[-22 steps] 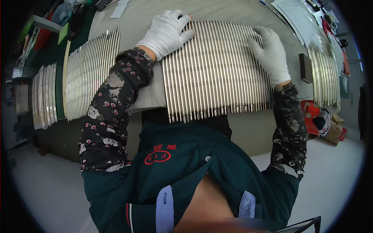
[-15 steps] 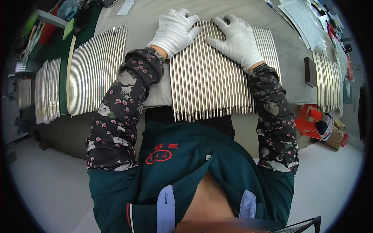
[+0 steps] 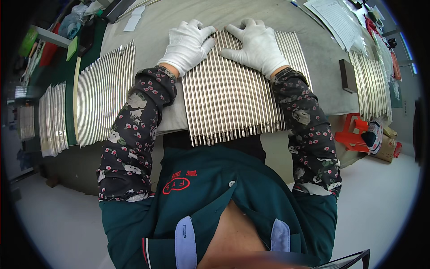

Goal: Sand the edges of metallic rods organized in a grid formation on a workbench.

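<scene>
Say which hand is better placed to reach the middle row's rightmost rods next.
Probably the right hand: it lies over the middle row, nearer those rods; the left hand is farther left.

Your left hand and right hand, both gloved, lie palms down, side by side, thumbs spread from the fingers. Your forearms slant inward.

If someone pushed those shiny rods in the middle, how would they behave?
The middle rods would probably stay stiff, since they look metallic and straight. Being slim and seemingly round, they might roll or slide against their neighbours. Their polished shine suggests a slippery surface, perhaps even for the gloved right hand.
</scene>
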`<move>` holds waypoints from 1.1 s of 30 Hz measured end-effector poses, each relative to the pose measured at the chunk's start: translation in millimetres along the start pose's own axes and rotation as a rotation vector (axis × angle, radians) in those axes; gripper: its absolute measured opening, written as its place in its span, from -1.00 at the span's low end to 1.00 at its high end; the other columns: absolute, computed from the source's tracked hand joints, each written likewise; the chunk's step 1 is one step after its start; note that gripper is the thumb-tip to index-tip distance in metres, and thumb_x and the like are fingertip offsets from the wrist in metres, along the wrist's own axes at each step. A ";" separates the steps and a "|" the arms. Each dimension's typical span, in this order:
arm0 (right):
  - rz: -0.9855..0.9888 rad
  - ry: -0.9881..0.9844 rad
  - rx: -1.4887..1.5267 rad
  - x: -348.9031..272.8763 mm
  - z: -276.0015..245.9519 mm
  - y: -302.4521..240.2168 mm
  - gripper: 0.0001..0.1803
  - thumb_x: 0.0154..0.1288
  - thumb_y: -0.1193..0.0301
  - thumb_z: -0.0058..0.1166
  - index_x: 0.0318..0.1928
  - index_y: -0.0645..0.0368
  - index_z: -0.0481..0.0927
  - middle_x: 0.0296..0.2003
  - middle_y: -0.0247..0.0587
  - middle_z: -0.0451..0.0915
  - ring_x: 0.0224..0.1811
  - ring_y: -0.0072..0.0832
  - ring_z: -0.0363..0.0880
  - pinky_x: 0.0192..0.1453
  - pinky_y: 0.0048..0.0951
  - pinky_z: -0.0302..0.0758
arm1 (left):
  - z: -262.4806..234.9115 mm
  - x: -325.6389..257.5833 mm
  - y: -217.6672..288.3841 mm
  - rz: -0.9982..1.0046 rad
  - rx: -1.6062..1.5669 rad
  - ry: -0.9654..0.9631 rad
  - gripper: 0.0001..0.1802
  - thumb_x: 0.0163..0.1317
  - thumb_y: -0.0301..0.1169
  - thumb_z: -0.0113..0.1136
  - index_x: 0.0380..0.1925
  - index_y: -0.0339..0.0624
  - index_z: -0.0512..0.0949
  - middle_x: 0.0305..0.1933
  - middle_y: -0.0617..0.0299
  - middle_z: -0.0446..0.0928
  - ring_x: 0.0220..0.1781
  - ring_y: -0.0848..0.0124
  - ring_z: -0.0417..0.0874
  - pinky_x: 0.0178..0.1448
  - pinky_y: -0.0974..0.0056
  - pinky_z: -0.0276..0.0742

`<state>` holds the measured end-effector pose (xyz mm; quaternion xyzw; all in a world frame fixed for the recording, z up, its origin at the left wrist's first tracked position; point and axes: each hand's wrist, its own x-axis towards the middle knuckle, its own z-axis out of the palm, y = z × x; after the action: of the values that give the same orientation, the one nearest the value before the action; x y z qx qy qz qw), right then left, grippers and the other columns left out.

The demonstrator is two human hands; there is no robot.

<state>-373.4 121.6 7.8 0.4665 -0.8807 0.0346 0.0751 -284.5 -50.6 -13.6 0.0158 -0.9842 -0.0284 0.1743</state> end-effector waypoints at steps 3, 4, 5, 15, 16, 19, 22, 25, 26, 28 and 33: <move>0.007 -0.005 0.003 -0.3 -1.1 -1.4 -0.24 0.06 -0.26 0.02 0.18 -0.09 0.48 -0.02 -0.05 0.49 0.08 -0.18 0.44 0.11 -0.12 0.40 | 0.4 -0.7 -0.3 -0.003 -0.008 0.015 -0.64 0.19 -0.13 0.12 -0.02 0.12 0.58 -0.07 0.08 0.54 -0.10 0.13 0.53 -0.03 0.11 0.47; 0.009 -0.012 0.002 -0.5 -1.7 -2.7 -0.24 0.06 -0.26 0.02 0.17 -0.09 0.49 -0.02 -0.05 0.49 0.07 -0.19 0.44 0.10 -0.13 0.40 | -0.3 -1.5 -0.5 -0.018 -0.017 0.008 -0.64 0.19 -0.12 0.13 -0.02 0.13 0.59 -0.07 0.07 0.53 -0.10 0.13 0.53 -0.03 0.12 0.46; 0.011 -0.018 0.001 -0.5 -2.4 -3.7 -0.25 0.06 -0.26 0.03 0.17 -0.09 0.49 -0.03 -0.06 0.49 0.07 -0.19 0.44 0.10 -0.13 0.40 | -1.0 -2.3 -0.7 -0.032 -0.025 0.002 -0.64 0.19 -0.12 0.13 -0.03 0.13 0.59 -0.07 0.07 0.53 -0.10 0.14 0.53 -0.03 0.13 0.45; -0.021 0.003 0.051 -38.8 -10.1 -10.6 -0.22 -0.01 -0.29 0.05 0.11 -0.06 0.52 -0.09 -0.07 0.50 0.05 -0.20 0.45 0.09 -0.15 0.39 | -16.8 -33.5 22.8 -0.010 -0.128 -0.061 -0.58 0.14 -0.12 0.15 0.00 0.06 0.56 -0.08 0.10 0.51 -0.03 0.13 0.49 0.04 0.08 0.39; -0.043 0.053 0.064 -41.1 -8.7 -7.5 -0.22 -0.02 -0.27 0.06 0.10 -0.01 0.52 -0.08 -0.06 0.49 0.07 -0.19 0.43 0.12 -0.14 0.37 | -16.5 -34.9 22.2 0.014 -0.124 -0.033 -0.57 0.12 -0.13 0.16 0.01 0.05 0.55 -0.08 0.10 0.50 -0.02 0.13 0.49 0.04 0.08 0.39; -0.043 0.384 0.145 -71.9 -38.8 11.0 -0.31 0.06 -0.10 0.13 0.07 0.13 0.50 -0.06 -0.02 0.50 0.06 -0.21 0.43 0.10 -0.16 0.36 | -42.4 -52.4 21.8 0.065 -0.194 -0.015 -0.37 -0.01 -0.07 0.25 0.11 0.03 0.46 0.11 0.07 0.37 0.18 0.07 0.35 0.25 -0.04 0.21; 0.447 0.336 0.812 -148.3 -69.3 27.8 -0.74 0.18 0.32 0.10 -0.30 0.32 0.59 -0.47 -0.11 0.62 -0.44 -0.38 0.58 -0.38 -0.50 0.43 | -92.7 -83.1 7.5 0.329 -0.314 -0.376 0.02 -0.22 0.01 0.36 0.32 0.01 0.19 0.39 -0.10 0.04 0.45 -0.14 -0.04 0.46 -0.20 -0.17; 0.772 -0.386 1.268 -222.0 -67.9 44.6 -0.37 0.38 -0.03 -0.11 -0.50 0.33 0.60 -0.64 -0.20 0.58 -0.63 -0.54 0.56 -0.53 -0.61 0.44 | -104.2 -114.9 16.9 0.407 -0.194 -0.615 0.11 -0.33 -0.04 0.48 0.31 0.10 0.15 0.40 -0.13 0.03 0.42 -0.17 0.04 0.43 -0.25 -0.12; 0.759 -0.527 1.272 -236.1 -57.9 41.9 -0.30 0.33 -0.14 -0.12 -0.45 0.34 0.61 -0.59 -0.16 0.60 -0.58 -0.52 0.60 -0.49 -0.60 0.49 | -95.8 -118.2 19.6 0.481 -0.200 -0.570 0.05 -0.33 -0.11 0.48 0.27 0.08 0.20 0.37 -0.13 0.08 0.40 -0.14 0.09 0.41 -0.24 -0.07; 0.650 -0.665 1.578 -247.4 -19.6 32.5 -0.28 0.34 -0.16 -0.16 -0.24 0.40 0.59 -0.47 -0.03 0.65 -0.42 -0.34 0.67 -0.34 -0.50 0.58 | -74.6 -113.3 30.8 0.588 -0.259 -0.440 -0.22 -0.19 -0.30 0.36 0.14 0.04 0.29 0.28 -0.10 0.24 0.33 -0.03 0.25 0.36 -0.20 0.10; 0.637 -0.581 2.205 -204.1 -9.8 -20.2 -0.49 0.36 0.30 -0.01 0.21 0.33 0.30 0.03 0.02 0.51 0.00 -0.18 0.57 -0.02 -0.10 0.61 | -50.8 -93.5 46.1 0.841 -0.311 -0.298 -0.44 0.05 -0.43 0.09 0.13 0.03 0.30 0.24 -0.10 0.30 0.28 -0.02 0.33 0.32 -0.13 0.21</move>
<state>-242.8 278.1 -16.3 0.0293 -0.4358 0.6853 -0.5828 -180.3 -3.3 4.9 -0.4149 -0.9034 -0.1045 0.0279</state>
